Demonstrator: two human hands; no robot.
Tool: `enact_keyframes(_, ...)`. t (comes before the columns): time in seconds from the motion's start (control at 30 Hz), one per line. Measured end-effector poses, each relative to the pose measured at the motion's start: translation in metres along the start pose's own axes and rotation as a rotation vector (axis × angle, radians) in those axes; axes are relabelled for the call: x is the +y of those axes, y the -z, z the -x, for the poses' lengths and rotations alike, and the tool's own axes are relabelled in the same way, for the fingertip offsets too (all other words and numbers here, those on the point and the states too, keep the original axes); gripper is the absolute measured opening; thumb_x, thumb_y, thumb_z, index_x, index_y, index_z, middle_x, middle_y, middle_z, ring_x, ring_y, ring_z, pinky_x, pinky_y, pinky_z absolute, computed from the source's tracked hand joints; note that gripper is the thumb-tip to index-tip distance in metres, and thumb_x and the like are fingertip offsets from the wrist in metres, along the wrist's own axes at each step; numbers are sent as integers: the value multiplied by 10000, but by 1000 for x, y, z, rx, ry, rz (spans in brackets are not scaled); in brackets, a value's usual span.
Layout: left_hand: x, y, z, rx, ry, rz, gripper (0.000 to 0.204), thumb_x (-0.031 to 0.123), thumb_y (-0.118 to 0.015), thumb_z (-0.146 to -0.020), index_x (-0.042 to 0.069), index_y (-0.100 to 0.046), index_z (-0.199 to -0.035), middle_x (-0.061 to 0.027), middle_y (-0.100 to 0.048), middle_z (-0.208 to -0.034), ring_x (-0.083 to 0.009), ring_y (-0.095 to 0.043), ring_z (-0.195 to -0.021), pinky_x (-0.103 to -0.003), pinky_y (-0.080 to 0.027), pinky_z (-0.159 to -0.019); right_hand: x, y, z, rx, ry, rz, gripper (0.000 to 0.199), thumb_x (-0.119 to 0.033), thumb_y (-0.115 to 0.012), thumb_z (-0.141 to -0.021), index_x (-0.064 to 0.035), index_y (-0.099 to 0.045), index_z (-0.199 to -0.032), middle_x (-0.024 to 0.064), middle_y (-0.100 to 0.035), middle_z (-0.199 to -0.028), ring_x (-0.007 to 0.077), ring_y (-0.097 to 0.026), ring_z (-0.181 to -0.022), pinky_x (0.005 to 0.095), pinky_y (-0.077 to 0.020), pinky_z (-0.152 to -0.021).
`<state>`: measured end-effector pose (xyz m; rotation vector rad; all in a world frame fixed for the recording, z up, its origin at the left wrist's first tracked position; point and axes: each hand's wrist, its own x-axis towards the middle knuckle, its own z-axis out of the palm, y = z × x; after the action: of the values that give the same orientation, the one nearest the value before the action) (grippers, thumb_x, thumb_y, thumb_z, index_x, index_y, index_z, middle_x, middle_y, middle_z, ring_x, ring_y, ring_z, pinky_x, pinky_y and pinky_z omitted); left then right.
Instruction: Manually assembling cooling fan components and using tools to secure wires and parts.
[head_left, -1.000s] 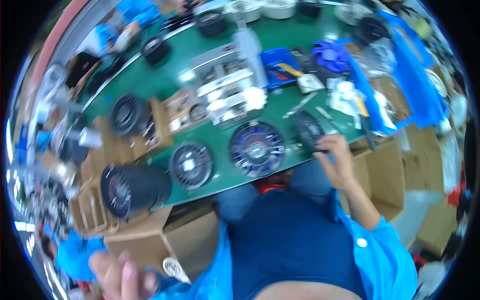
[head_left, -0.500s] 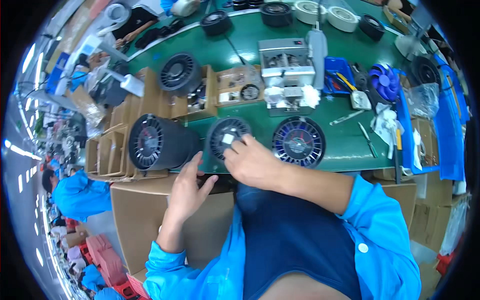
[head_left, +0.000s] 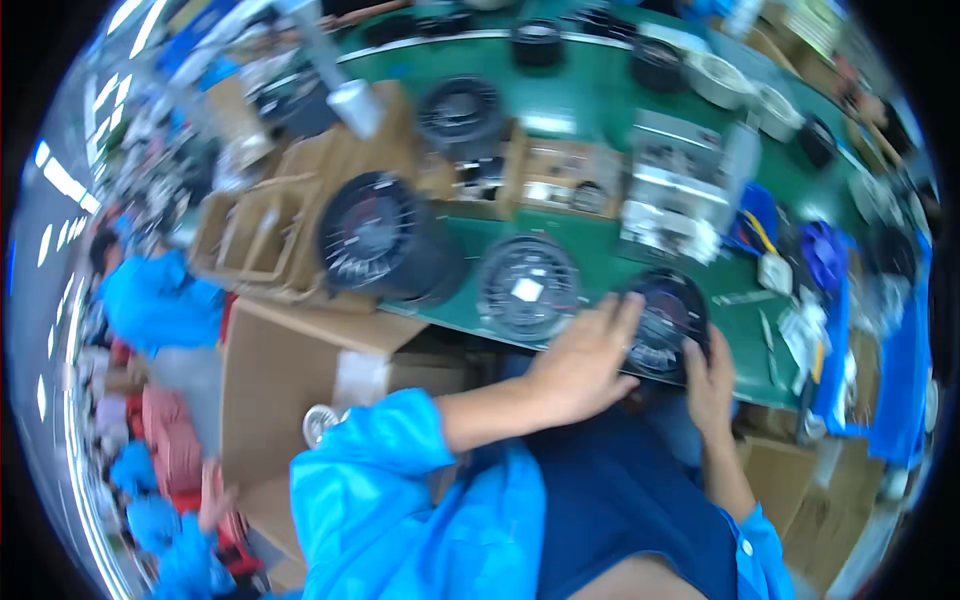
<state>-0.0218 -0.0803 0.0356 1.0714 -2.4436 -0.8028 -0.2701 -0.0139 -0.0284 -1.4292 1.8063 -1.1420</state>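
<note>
Both hands have shifted to the round black fan [head_left: 668,322] at the green desk's [head_left: 590,110] near edge — left hand [head_left: 583,362] spread flat against it, right hand [head_left: 708,385] clasping its rim — so work moves to this unit.

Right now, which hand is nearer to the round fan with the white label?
Left. The left hand lies just right of that fan; the right hand is farther right, gripping another black fan.

fan under hands [head_left: 668,322] right | flat fan [head_left: 527,288] centre | upright fan [head_left: 375,235] left | on bench [head_left: 600,110]
</note>
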Motion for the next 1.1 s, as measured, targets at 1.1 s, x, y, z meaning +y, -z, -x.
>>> enact_keyframes(1.1, -101, 314, 222, 948, 509, 395, 628, 306, -699, -1014, 71, -467, -1549, -113, -647, -1262, -215, -683, -1027, -316, -560, -867, -213, -125, -100, -532, 587, -300, 619, -278, -745, -978, -4, -523, -1487, 135, -512, -1438, 178, -601, -1039, 316, -503, -885)
